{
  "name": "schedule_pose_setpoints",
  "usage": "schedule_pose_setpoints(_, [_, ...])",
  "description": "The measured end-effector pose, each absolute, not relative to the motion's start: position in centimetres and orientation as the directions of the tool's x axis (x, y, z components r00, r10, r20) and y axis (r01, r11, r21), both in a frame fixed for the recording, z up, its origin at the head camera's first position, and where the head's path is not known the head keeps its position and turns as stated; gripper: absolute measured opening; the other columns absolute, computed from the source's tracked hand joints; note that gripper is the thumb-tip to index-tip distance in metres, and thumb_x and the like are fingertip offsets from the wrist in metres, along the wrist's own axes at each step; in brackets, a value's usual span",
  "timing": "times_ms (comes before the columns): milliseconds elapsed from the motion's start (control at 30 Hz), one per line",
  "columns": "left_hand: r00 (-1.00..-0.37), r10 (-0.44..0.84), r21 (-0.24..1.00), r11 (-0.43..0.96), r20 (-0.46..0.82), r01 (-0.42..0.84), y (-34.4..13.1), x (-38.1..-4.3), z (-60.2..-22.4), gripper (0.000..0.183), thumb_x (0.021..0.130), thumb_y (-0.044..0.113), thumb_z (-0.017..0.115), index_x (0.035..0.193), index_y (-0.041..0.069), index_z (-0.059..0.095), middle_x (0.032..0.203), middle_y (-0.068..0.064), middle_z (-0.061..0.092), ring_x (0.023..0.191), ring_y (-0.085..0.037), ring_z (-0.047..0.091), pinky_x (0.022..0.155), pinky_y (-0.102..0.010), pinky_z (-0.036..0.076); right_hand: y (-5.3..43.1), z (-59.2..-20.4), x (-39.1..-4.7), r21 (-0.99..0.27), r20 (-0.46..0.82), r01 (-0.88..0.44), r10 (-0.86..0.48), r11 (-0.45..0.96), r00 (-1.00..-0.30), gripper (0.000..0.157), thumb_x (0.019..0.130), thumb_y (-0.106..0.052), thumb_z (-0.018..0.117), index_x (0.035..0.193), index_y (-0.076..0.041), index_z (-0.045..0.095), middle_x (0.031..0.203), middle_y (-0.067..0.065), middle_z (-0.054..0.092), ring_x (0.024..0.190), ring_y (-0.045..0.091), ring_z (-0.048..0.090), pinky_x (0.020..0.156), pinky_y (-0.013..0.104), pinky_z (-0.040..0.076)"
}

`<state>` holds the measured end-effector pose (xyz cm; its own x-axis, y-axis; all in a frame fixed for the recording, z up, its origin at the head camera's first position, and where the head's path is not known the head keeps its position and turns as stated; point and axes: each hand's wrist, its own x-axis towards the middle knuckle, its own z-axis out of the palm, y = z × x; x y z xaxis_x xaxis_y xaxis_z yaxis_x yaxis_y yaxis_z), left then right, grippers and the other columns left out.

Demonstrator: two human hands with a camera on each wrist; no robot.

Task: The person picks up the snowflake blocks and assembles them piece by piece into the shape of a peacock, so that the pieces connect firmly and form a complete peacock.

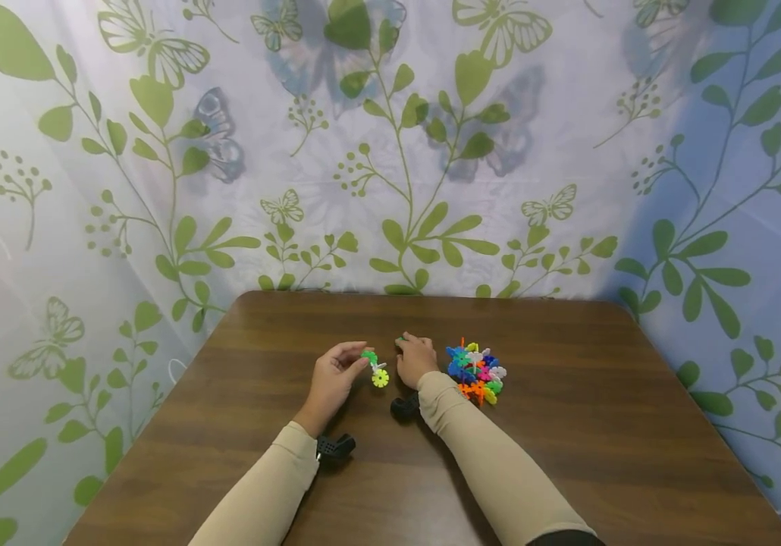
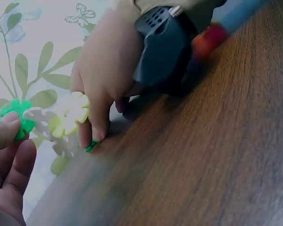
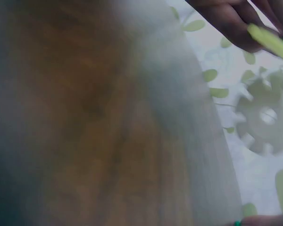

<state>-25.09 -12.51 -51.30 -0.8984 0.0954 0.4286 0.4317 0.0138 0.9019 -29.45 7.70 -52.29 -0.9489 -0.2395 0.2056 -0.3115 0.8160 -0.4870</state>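
Observation:
My left hand [image 1: 331, 379] is raised over the table and pinches a green flower-shaped plastic disc [image 2: 20, 117] between thumb and fingers. Slotted onto that disc is a white disc [image 2: 40, 121], with a yellow disc [image 2: 71, 115] at the far end of the short chain. To its right, my right hand [image 1: 416, 359] reaches down to the tabletop. Its fingertips pinch another green disc [image 2: 91, 146], mostly hidden by the fingers. In the right wrist view the chain's white disc [image 3: 262, 115] looms large, while the right hand barely shows at the bottom edge.
A pile of linked, many-coloured discs [image 1: 475, 371] lies just right of my right hand. The brown wooden table [image 1: 261, 341] ends at a leaf-and-butterfly curtain [image 1: 322, 189] behind. Dark wrist devices [image 1: 337, 447] sit under both wrists.

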Motion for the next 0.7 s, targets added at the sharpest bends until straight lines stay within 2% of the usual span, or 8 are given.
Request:
schedule_pose_setpoints(100, [-0.907,0.073,0.91,0.005,0.414,0.415,-12.4,-25.2,-51.3,0.026,0.095,-0.002,0.077,0.121,0.0,0.073,0.114,-0.023,0.074,0.1,-0.035,0.07,0.083,-0.026,0.058,8.1,-52.7,-29.7,-0.492,0.32,-0.394,-0.26,0.776,-0.911,0.021,0.1,0.001,0.068,0.117,-0.004,0.079,0.13,0.016,0.069,0.122,0.038,0.06,0.104,0.053,0.045])
schedule_pose_setpoints(200, [-0.913,0.049,0.914,0.005,0.405,0.405,-12.5,-25.3,-51.2,0.026,0.092,-0.002,0.08,0.118,-0.001,0.074,0.112,-0.021,0.074,0.097,-0.034,0.071,0.082,-0.026,0.059,8.6,-52.9,-29.3,-0.556,0.37,-0.451,-0.277,0.699,-0.887,0.016,0.097,0.001,0.074,0.105,-0.009,0.082,0.116,0.01,0.072,0.111,0.037,0.063,0.099,0.055,0.048])
schedule_pose_setpoints(300, [-0.913,0.044,0.914,-0.001,0.406,0.406,-12.5,-25.3,-51.2,0.027,0.092,-0.003,0.08,0.118,-0.006,0.072,0.112,-0.02,0.074,0.097,-0.033,0.071,0.082,-0.028,0.059,9.0,-53.0,-28.6,-0.628,0.368,-0.478,-0.306,0.614,-0.878,0.018,0.095,0.001,0.077,0.107,-0.012,0.081,0.114,0.007,0.07,0.108,0.034,0.061,0.098,0.055,0.048])
schedule_pose_setpoints(400, [-0.911,0.056,0.913,-0.007,0.408,0.408,-12.6,-25.3,-51.1,0.027,0.093,-0.002,0.08,0.118,-0.009,0.071,0.111,-0.018,0.075,0.096,-0.031,0.072,0.082,-0.031,0.06,9.4,-52.9,-28.0,-0.673,0.357,-0.491,-0.337,0.553,-0.871,0.025,0.093,0.002,0.08,0.113,-0.011,0.078,0.114,0.006,0.066,0.104,0.028,0.062,0.096,0.047,0.052])
schedule_pose_setpoints(567, [-0.914,0.06,0.915,0.016,0.401,0.403,-12.6,-25.3,-51.0,0.019,0.092,0.001,0.081,0.11,-0.004,0.076,0.105,-0.015,0.076,0.092,-0.029,0.073,0.08,-0.033,0.061,9.9,-52.9,-26.7,-0.712,0.364,-0.492,-0.336,0.501,-0.869,0.024,0.09,0.002,0.083,0.111,-0.009,0.076,0.104,0.005,0.062,0.088,0.02,0.062,0.08,0.036,0.056])
schedule_pose_setpoints(700, [-0.92,0.06,0.921,0.033,0.387,0.389,-12.5,-25.1,-51.2,0.016,0.092,0.001,0.082,0.107,-0.003,0.078,0.102,-0.017,0.076,0.091,-0.033,0.073,0.079,-0.03,0.061,10.1,-52.8,-25.6,-0.751,0.387,-0.48,-0.287,0.453,-0.876,0.021,0.089,0.0,0.084,0.108,-0.007,0.078,0.1,0.005,0.067,0.082,0.018,0.065,0.074,0.034,0.057])
